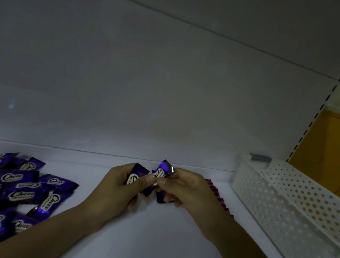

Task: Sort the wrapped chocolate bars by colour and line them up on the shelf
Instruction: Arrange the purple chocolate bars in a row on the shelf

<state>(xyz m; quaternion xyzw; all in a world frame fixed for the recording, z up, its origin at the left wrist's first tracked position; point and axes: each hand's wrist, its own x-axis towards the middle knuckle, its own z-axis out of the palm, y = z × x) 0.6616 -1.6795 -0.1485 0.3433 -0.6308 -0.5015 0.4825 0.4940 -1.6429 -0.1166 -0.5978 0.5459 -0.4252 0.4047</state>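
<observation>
Watching through the head camera, I have both hands meeting above the white shelf (153, 242), just left of the perforated basket (284, 193). The left hand (121, 183) has its fingers curled round a purple Choco bar (136, 172), thumb across the wrapper. The right hand (186, 188) pinches a second purple bar (163, 170) between thumb and fingertips, and the two bars touch.

I judge the sort well under way but far from done. Well left of the basket lies a loose heap of purple bars (18, 186), overlapping at all angles, none lined up. Between the right hand and the basket runs a neat row of magenta wrappers (215, 191), seemingly already placed.

That magenta row is mostly hidden behind the right wrist, so I cannot count it. More purple wrapper shows below the fingers, and I cannot tell how many bars the hands hold. The heap is cut off by the frame's left edge, the basket's contents are out of sight, and the light is dim.
</observation>
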